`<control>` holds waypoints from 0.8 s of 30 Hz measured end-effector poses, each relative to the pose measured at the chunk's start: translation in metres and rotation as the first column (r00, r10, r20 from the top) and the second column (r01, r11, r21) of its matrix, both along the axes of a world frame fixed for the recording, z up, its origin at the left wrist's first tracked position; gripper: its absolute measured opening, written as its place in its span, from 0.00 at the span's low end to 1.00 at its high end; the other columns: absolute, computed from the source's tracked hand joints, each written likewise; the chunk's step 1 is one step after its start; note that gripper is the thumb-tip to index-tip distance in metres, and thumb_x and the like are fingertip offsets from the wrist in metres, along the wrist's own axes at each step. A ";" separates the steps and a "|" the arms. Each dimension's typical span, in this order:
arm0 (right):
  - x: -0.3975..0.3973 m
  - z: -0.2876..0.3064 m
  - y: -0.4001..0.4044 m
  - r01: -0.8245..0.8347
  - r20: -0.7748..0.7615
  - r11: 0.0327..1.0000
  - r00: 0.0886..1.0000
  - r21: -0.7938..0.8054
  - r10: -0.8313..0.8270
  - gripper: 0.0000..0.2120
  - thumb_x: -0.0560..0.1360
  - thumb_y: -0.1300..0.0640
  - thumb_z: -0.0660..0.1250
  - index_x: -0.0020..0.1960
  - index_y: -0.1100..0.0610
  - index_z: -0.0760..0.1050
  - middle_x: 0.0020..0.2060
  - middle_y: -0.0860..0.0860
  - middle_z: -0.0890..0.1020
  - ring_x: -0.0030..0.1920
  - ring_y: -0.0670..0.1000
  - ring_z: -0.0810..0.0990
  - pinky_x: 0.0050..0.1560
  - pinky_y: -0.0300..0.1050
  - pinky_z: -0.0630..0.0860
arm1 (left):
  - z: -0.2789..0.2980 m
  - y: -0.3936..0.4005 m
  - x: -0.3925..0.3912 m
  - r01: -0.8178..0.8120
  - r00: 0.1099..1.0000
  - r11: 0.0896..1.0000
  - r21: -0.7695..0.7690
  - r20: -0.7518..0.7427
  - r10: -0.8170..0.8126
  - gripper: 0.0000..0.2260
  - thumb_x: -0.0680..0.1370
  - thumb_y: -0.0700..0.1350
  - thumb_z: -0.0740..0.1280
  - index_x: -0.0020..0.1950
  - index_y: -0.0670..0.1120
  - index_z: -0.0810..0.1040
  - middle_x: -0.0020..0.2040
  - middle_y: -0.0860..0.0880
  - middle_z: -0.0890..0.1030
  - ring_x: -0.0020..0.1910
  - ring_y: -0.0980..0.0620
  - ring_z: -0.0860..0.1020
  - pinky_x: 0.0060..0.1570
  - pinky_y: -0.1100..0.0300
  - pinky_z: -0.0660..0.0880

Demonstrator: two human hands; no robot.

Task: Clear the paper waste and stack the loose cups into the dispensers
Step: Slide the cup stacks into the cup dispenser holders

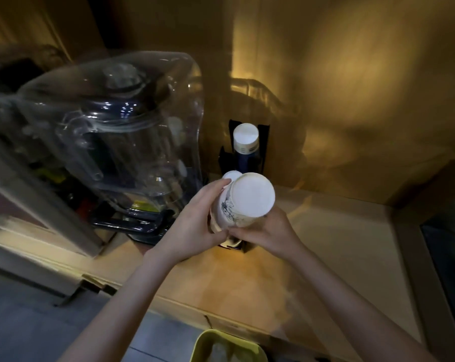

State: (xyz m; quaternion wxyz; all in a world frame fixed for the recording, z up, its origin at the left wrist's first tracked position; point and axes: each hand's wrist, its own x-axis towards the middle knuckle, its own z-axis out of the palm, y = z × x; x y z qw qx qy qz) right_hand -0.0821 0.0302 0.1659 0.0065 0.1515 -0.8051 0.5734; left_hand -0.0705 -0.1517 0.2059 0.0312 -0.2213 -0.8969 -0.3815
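Both hands hold an upside-down white paper cup [243, 202] with a dark blue print, its flat base facing the camera. My left hand [195, 220] grips its left side and my right hand [267, 232] holds its lower right rim. The cup hovers over the front slot of a black cup dispenser [244, 248], whose base shows just below my hands. A second inverted cup stack [231, 176] peeks out behind the held cup. Farther back, a third stack of cups [245, 138] stands in the rear black holder [264, 142].
A large blender with a clear sound cover [111, 121] stands to the left, close to the dispenser. The pale counter [339, 246] stretches right to a wall corner. A yellow-rimmed bin [226, 347] sits below the counter's front edge.
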 end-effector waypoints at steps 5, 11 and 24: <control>0.000 -0.019 -0.024 0.043 0.009 0.996 0.999 0.072 -0.044 0.37 0.58 0.45 0.79 0.63 0.44 0.67 0.58 0.45 0.77 0.59 0.41 0.75 0.55 0.32 0.74 | 0.016 -0.025 0.015 0.013 0.997 0.999 -0.045 -0.080 -0.017 0.39 0.64 0.58 0.72 0.70 0.60 0.56 0.68 0.57 0.67 0.67 0.62 0.65 0.65 0.71 0.63; 0.000 -0.034 -0.035 0.079 0.063 0.978 0.994 0.194 -0.093 0.42 0.60 0.45 0.77 0.68 0.47 0.62 0.64 0.48 0.74 0.63 0.48 0.72 0.60 0.52 0.75 | 0.008 -0.023 0.015 -0.099 0.983 0.994 -0.040 -0.158 0.091 0.30 0.65 0.52 0.74 0.64 0.53 0.69 0.60 0.53 0.77 0.59 0.55 0.74 0.57 0.56 0.75; -0.002 -0.029 -0.030 0.086 -0.076 0.937 0.995 0.338 -0.063 0.30 0.70 0.54 0.71 0.68 0.53 0.63 0.64 0.50 0.74 0.64 0.49 0.72 0.63 0.49 0.72 | -0.048 -0.013 -0.016 -0.157 0.986 0.987 -0.045 0.051 0.160 0.31 0.68 0.44 0.75 0.67 0.44 0.68 0.64 0.45 0.76 0.64 0.50 0.73 0.64 0.56 0.71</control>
